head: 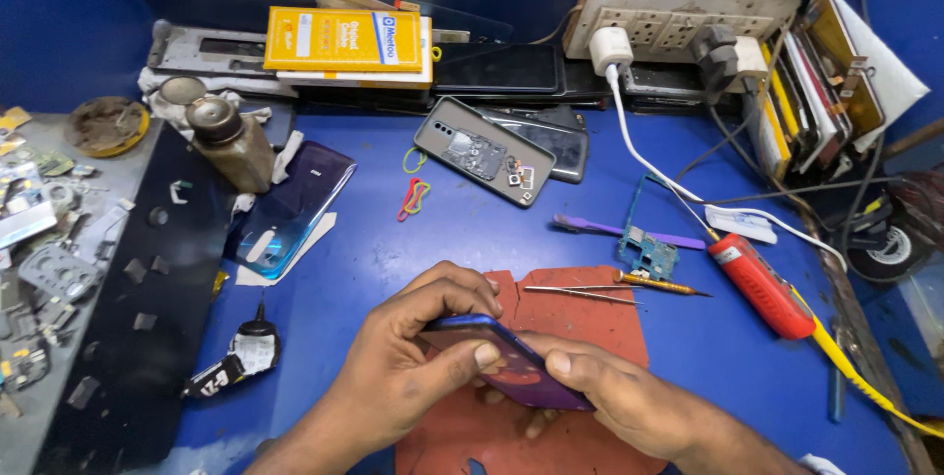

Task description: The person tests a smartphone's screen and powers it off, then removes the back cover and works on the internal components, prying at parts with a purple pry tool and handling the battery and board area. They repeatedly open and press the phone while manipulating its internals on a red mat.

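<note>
Phone (511, 362): purple-blue, tilted on edge, held by both hands at 6 o'clock of the bench, just above the red mat (580, 313).
Left hand (408, 357): fingers curled over the phone's upper edge, thumb pressed on its near face; closed around it.
Right hand (615, 396): thumb lies along the phone's lower right edge, fingers tucked beneath; gripping it too.
Mat: under the hands, on the blue table (492, 229).
Tweezers (580, 290): on the mat's far edge, at 1 o'clock of the hands.
Screwdriver (659, 284): yellow handle, just right of the tweezers.
Circuit board (647, 254): small, blue-green, just beyond the screwdriver.
Red tool (762, 286): at 2 o'clock, with a yellow cord trailing to the right edge.
Back cover (295, 205): glossy blue, at 10 o'clock, well apart from the hands.
Opened phone (482, 162): grey, insides showing, at 12 o'clock.
Bottle (231, 146): grimy, beside the back cover's far end.
Yellow box (344, 39): at the rear, 11 o'clock.
Power strip (678, 13): rear right, white charger plugged in.
</note>
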A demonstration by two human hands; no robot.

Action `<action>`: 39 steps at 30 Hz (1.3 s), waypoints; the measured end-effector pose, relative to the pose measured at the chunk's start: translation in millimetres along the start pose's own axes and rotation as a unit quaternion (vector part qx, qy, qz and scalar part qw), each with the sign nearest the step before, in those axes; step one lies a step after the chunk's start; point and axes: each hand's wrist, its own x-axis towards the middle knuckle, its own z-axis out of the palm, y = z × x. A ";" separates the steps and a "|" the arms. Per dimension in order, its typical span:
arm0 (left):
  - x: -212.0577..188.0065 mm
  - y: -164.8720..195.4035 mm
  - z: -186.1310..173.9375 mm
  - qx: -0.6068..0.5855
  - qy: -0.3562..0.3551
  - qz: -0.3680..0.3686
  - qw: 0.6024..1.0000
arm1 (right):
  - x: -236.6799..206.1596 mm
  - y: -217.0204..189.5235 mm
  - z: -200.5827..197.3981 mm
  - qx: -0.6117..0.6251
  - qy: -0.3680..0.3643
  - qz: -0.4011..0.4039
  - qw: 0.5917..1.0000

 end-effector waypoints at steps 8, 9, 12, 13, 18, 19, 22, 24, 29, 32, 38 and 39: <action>-0.2 -4.0 -0.6 -0.061 0.072 -0.057 0.994 | 7.1 15.1 3.8 0.115 -0.030 -0.001 0.993; -0.1 -5.6 -1.8 -0.071 0.085 -0.071 0.991 | 8.4 18.1 4.3 0.138 -0.034 -0.009 0.990; -0.8 -10.8 -5.5 -0.084 0.114 -0.059 0.988 | 11.0 25.8 6.1 0.191 -0.043 -0.021 0.980; -0.7 -12.7 -6.7 -0.086 0.121 -0.046 0.988 | 11.9 27.5 5.8 0.199 -0.044 -0.018 0.979; 1.0 -18.1 -3.7 -0.002 0.163 -0.051 0.985 | 12.7 33.0 1.2 0.196 -0.017 -0.040 0.980; 1.9 -17.5 -2.0 0.000 0.167 -0.066 0.984 | 12.4 34.5 0.3 0.199 -0.011 -0.046 0.979; 4.4 -13.0 5.0 0.062 0.143 -0.022 0.988 | 10.7 39.9 -3.5 0.212 0.012 -0.054 0.976; 4.5 -8.5 9.5 0.079 0.106 -0.038 0.990 | 10.0 43.7 -6.7 0.233 0.024 -0.061 0.970; 4.3 -0.8 16.6 -0.019 0.054 -0.099 0.993 | 9.9 50.4 -11.0 0.278 0.065 -0.063 0.956; 4.3 0.1 15.5 -0.014 0.043 -0.068 0.997 | 9.7 49.2 -10.4 0.283 0.067 -0.063 0.955; 3.0 1.0 8.9 -0.027 0.030 -0.050 0.998 | 11.5 35.7 -3.5 0.213 0.040 -0.100 0.971; 3.1 1.3 8.0 -0.041 0.031 -0.057 0.997 | 11.9 33.2 -1.4 0.210 0.043 -0.098 0.972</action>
